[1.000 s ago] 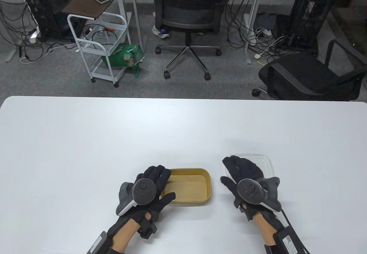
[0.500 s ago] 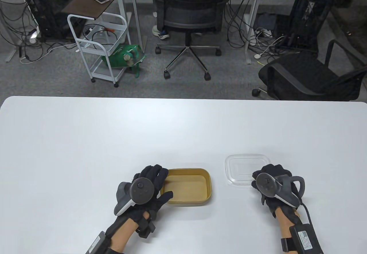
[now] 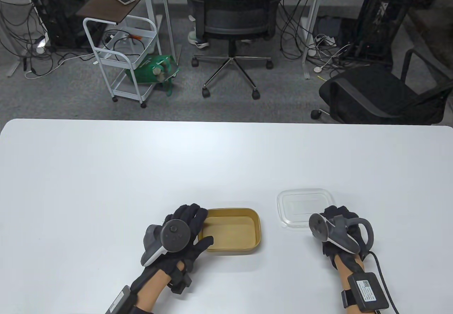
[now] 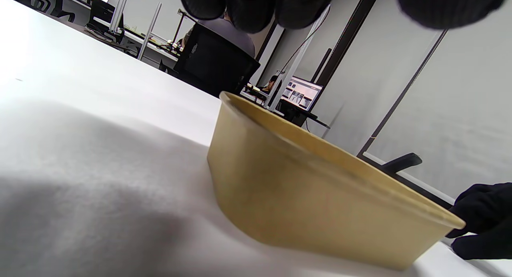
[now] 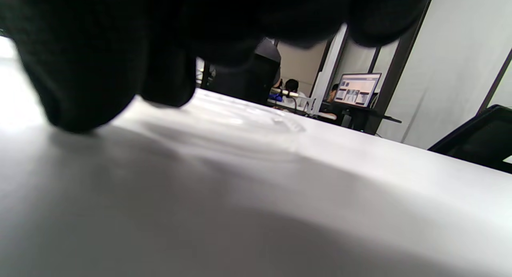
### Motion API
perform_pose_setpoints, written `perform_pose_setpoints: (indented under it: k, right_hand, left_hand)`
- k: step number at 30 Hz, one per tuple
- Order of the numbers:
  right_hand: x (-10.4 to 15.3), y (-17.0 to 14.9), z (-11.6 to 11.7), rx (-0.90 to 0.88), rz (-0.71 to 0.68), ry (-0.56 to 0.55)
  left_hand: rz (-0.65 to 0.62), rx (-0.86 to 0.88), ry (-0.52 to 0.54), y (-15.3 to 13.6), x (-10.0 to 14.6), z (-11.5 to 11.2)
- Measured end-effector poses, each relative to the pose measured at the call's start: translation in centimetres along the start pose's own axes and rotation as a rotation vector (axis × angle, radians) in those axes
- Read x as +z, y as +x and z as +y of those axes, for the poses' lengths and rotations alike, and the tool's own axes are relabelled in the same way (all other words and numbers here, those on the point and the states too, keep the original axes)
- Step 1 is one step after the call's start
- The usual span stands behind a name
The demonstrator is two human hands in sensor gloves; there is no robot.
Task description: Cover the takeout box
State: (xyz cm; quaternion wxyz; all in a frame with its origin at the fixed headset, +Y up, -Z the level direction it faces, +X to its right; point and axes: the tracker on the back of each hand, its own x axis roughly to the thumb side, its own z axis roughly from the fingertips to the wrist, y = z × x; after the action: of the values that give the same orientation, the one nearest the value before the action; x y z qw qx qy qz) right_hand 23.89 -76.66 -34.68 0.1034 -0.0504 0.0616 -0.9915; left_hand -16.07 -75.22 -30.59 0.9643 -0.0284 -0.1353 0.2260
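Brown paperboard forms the open takeout box (image 3: 231,230), which sits on the white table (image 3: 141,172) near its front edge, its cavity bare and uncovered. The left hand (image 3: 180,234) holds the box at its left end: the fingers (image 3: 193,215) lie over the far left corner of the rim, and the thumb (image 3: 207,242) reaches along the near left corner, so the end wall sits between them. In the left wrist view the box's tan wall (image 4: 304,193) fills the middle of the frame, with dark fingertips (image 4: 256,5) hanging over it from above. A clear plastic lid (image 3: 304,208) lies flat on the table to the right of the box, apart from it, with a strip of bare table between the two. The right hand (image 3: 336,229) is at the lid's near right corner, with its fingers curled down toward that edge; whether they pinch the lid or only touch it cannot be told, since the tracker and glove hide the fingertips. The right wrist view shows only dark glove above the tabletop.
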Motion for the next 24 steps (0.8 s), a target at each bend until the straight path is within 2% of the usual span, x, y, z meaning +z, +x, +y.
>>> perform_pose_setpoints:
  k: [10, 24]
  right_hand:
    - [-0.25, -0.04, 0.14, 0.000, 0.016, 0.036]
    - [-0.41, 0.61, 0.06, 0.098, -0.033, -0.018]
  left_hand:
    - [0.002, 0.002, 0.007, -0.01, 0.02, 0.26]
    - [0.003, -0.005, 0.018, -0.06, 0.07, 0.36]
